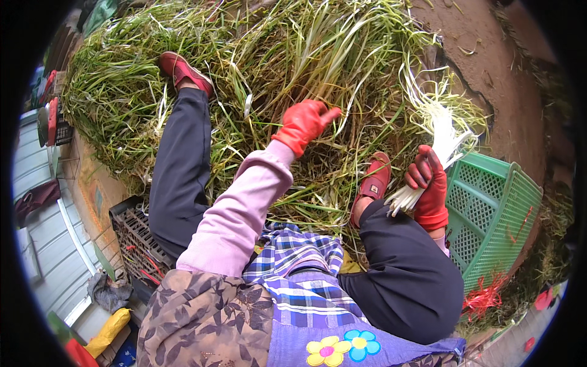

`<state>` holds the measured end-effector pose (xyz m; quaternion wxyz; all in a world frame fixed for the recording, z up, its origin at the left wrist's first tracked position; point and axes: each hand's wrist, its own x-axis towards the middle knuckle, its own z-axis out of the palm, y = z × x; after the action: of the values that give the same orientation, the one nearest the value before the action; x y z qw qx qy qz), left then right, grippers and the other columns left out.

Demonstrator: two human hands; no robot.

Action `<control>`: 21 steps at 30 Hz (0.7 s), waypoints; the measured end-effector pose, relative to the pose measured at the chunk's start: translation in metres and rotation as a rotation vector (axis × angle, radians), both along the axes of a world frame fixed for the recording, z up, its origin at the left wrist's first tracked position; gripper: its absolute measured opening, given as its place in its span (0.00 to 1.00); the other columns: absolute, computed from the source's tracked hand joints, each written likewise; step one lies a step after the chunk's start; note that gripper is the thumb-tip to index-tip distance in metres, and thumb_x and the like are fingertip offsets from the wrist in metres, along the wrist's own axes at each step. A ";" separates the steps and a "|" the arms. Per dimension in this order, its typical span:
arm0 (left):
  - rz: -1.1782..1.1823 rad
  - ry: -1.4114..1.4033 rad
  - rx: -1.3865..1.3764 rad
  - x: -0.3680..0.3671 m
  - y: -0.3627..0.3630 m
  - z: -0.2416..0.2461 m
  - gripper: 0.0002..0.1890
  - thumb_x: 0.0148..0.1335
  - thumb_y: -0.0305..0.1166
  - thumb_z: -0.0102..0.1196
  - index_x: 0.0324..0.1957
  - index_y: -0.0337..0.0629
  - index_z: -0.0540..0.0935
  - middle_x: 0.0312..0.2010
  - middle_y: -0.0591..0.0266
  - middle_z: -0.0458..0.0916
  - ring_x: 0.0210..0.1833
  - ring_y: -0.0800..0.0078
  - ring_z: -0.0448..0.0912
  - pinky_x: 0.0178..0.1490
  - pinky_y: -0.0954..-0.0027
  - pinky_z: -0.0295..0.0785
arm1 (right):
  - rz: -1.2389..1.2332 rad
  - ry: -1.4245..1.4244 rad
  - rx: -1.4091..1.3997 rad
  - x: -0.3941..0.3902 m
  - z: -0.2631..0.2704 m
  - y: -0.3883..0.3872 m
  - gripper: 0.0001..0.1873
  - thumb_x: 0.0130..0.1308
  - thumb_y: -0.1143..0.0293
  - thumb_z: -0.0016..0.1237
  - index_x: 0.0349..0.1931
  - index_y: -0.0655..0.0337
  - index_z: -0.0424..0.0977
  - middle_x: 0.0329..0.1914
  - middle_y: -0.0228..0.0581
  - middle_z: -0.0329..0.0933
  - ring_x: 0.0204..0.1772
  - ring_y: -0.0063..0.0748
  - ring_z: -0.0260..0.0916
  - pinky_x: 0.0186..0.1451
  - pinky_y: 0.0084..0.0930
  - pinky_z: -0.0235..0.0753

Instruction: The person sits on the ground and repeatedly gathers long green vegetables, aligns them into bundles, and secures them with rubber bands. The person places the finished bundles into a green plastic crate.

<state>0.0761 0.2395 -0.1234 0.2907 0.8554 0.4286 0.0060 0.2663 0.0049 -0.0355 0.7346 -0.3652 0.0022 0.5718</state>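
Note:
My right hand, in a red rubber glove, grips a bunch of white-stemmed greens, apparently chives or young scallions. The stem ends stick out below my fist above my right knee, and the thin leaves trail up and left. In another red glove, my left hand is over the middle of a large heap of long green and yellowing leaves. Its fingers are partly bent and apart, with no bundle in them. Whether the fingertips touch the stalks beneath is hard to tell.
A green plastic crate stands beside my right leg, red plastic twine near its base. To my left is a dark slatted crate. My red shoes rest among the leaves. Bare brown ground borders the heap at right.

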 end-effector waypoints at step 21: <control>0.217 -0.504 -1.260 -0.007 -0.170 0.061 0.13 0.68 0.37 0.55 0.41 0.37 0.85 0.30 0.67 0.84 0.32 0.84 0.79 0.37 0.80 0.74 | 0.464 -0.382 -0.529 -0.021 -0.023 0.017 0.11 0.62 0.62 0.59 0.33 0.60 0.76 0.19 0.26 0.69 0.19 0.17 0.63 0.22 0.18 0.63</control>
<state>0.0689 0.0695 -0.0624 0.8214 0.4477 0.3530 -0.0165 0.2451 0.0223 -0.0582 0.4536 -0.6323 -0.0701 0.6241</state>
